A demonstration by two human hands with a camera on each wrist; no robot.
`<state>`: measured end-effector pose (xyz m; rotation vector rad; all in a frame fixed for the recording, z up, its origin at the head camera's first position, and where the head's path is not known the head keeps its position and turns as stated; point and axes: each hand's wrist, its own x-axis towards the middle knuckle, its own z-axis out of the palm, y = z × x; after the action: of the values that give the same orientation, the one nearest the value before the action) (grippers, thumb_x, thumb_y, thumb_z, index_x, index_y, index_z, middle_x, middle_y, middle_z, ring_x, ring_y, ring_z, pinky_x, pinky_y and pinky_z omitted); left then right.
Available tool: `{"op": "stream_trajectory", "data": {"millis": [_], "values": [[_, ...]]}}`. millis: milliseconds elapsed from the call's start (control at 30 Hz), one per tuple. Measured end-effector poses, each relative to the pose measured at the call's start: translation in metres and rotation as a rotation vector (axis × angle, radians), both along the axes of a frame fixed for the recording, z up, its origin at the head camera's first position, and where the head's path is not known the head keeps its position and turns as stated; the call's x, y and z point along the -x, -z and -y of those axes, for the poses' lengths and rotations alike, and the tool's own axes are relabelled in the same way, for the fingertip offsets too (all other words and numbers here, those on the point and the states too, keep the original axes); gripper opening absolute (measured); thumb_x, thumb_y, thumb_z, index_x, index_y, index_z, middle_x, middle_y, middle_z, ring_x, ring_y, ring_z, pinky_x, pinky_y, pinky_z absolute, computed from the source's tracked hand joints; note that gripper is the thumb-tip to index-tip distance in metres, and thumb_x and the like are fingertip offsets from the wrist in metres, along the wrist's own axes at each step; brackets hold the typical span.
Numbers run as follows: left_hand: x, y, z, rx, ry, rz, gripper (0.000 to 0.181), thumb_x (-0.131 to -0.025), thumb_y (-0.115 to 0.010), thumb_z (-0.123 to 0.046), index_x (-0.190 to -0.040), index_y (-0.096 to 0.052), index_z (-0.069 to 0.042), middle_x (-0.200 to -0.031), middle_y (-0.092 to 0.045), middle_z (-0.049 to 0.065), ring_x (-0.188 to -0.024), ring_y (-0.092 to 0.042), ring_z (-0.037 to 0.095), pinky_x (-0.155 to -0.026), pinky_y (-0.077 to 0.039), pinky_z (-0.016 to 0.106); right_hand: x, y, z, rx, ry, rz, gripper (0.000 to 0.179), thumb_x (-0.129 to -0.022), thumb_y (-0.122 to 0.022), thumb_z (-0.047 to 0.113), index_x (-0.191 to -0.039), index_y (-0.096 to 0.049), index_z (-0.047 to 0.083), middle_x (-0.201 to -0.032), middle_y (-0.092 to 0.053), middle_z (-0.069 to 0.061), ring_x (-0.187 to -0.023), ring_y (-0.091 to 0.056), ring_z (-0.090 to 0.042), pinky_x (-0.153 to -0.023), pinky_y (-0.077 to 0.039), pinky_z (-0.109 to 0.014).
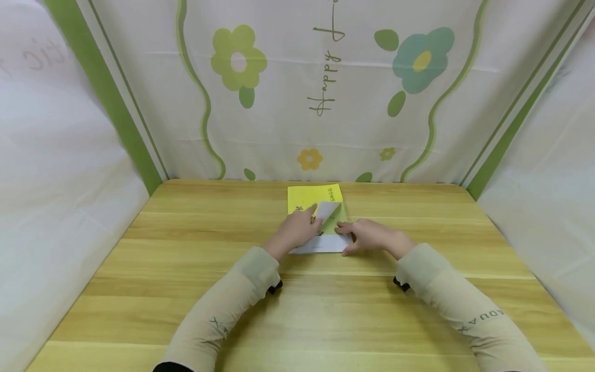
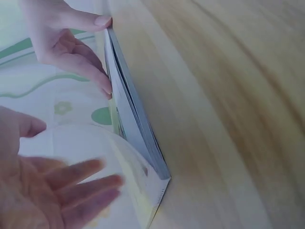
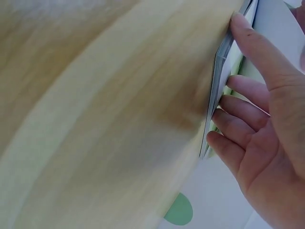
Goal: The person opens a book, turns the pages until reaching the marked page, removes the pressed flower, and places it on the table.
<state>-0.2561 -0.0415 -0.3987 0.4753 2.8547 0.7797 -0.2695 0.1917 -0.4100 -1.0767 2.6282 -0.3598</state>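
A thin book with a yellow cover lies on the wooden table near its far edge. Its cover is lifted and bent over, showing a white underside and a pale green page beneath. My left hand is at the bent cover; in the left wrist view its fingers are spread, fairly straight and blurred beside the curving sheet. My right hand rests at the book's near right corner. In the right wrist view, its thumb touches the near edge while its other fingers lie along the side.
The wood-grain table stretches around the book. Behind it hangs a white curtain printed with flowers and lettering, and pale fabric walls stand to either side.
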Motion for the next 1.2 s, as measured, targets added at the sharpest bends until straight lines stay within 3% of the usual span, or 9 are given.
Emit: {"op": "stream_trajectory", "data": {"millis": [133,233,267,400,500,633,833,1033,1200], "values": [[-0.001,-0.005,0.002,-0.137,-0.032,-0.126,0.076,-0.105,-0.055,-0.02,-0.167,-0.011,-0.017,-0.114,-0.071,0.015,-0.065,-0.061,0.021,-0.056,-0.052,0.033,0.001,0.0,-0.001,0.003,0.011,0.016,0.07,-0.088,-0.082,0.036,-0.143,-0.059,0.0,-0.151,-0.048,-0.023,-0.129,-0.057,-0.034,-0.106,-0.046,-0.049],[-0.002,-0.01,0.003,-0.136,-0.029,-0.326,0.089,-0.097,-0.061,-0.003,-0.167,-0.008,-0.017,-0.164,-0.032,0.018,-0.123,-0.059,0.038,-0.084,-0.057,0.045,0.001,0.0,-0.001,0.008,0.012,0.022,0.07,-0.088,-0.083,0.036,-0.143,-0.059,0.0,-0.151,-0.047,-0.023,-0.135,-0.05,-0.039,-0.109,-0.043,-0.051],[-0.003,-0.011,0.004,-0.1,-0.028,-0.395,0.091,-0.094,-0.062,0.001,-0.167,-0.009,-0.016,-0.17,-0.014,0.015,-0.139,-0.044,0.042,-0.096,-0.053,0.052,0.001,0.0,-0.001,0.009,0.014,0.025,0.07,-0.088,-0.083,0.036,-0.143,-0.058,0.0,-0.152,-0.047,-0.022,-0.136,-0.048,-0.039,-0.11,-0.042,-0.051],[-0.005,-0.017,0.005,0.083,-0.02,-0.557,0.089,-0.088,-0.065,0.007,-0.164,-0.025,-0.014,-0.17,0.004,0.014,-0.154,0.001,0.042,-0.115,-0.022,0.069,0.002,0.0,-0.002,0.012,0.015,0.029,0.071,-0.087,-0.083,0.037,-0.143,-0.058,0.0,-0.152,-0.046,-0.022,-0.138,-0.046,-0.04,-0.111,-0.04,-0.051],[-0.008,-0.019,0.007,0.205,0.002,-0.61,0.08,-0.089,-0.069,0.005,-0.16,-0.038,-0.015,-0.171,0.006,0.013,-0.154,0.01,0.039,-0.116,-0.013,0.071,0.002,0.0,-0.002,0.018,0.017,0.033,0.071,-0.087,-0.083,0.037,-0.143,-0.058,0.0,-0.152,-0.045,-0.022,-0.138,-0.045,-0.04,-0.112,-0.039,-0.051],[-0.011,-0.019,0.009,0.36,0.006,-0.696,0.071,-0.088,-0.075,-0.002,-0.153,-0.05,-0.014,-0.171,-0.006,0.013,-0.155,0.002,0.04,-0.117,-0.007,0.071,0.001,0.0,-0.002,0.023,0.024,0.045,0.071,-0.087,-0.083,0.036,-0.143,-0.058,0.0,-0.153,-0.044,-0.022,-0.139,-0.044,-0.04,-0.113,-0.038,-0.051],[-0.013,-0.016,0.017,0.477,-0.036,-0.692,0.055,-0.094,-0.07,-0.013,-0.147,-0.055,-0.012,-0.17,-0.016,0.012,-0.155,-0.003,0.042,-0.113,0.007,0.074,0.0,0.0,-0.003,0.016,0.038,0.049,0.072,-0.087,-0.083,0.036,-0.144,-0.057,0.001,-0.154,-0.043,-0.021,-0.141,-0.042,-0.04,-0.114,-0.037,-0.051],[-0.01,-0.014,0.031,0.523,-0.018,-0.568,0.052,-0.105,-0.055,-0.025,-0.154,-0.047,-0.01,-0.17,-0.012,0.013,-0.155,-0.003,0.042,-0.117,-0.011,0.071,0.002,0.001,-0.004,0.018,0.029,0.04,0.073,-0.087,-0.083,0.036,-0.144,-0.057,0.0,-0.154,-0.044,-0.021,-0.14,-0.043,-0.041,-0.114,-0.037,-0.052],[-0.008,-0.01,0.044,0.571,-0.021,-0.473,0.059,-0.106,-0.055,-0.034,-0.159,-0.04,-0.014,-0.172,-0.005,0.011,-0.155,0.002,0.04,-0.117,-0.011,0.071,0.002,0.002,-0.006,0.01,0.009,0.034,0.073,-0.088,-0.082,0.036,-0.146,-0.056,0.001,-0.154,-0.043,-0.021,-0.141,-0.042,-0.041,-0.113,-0.038,-0.052]]}}
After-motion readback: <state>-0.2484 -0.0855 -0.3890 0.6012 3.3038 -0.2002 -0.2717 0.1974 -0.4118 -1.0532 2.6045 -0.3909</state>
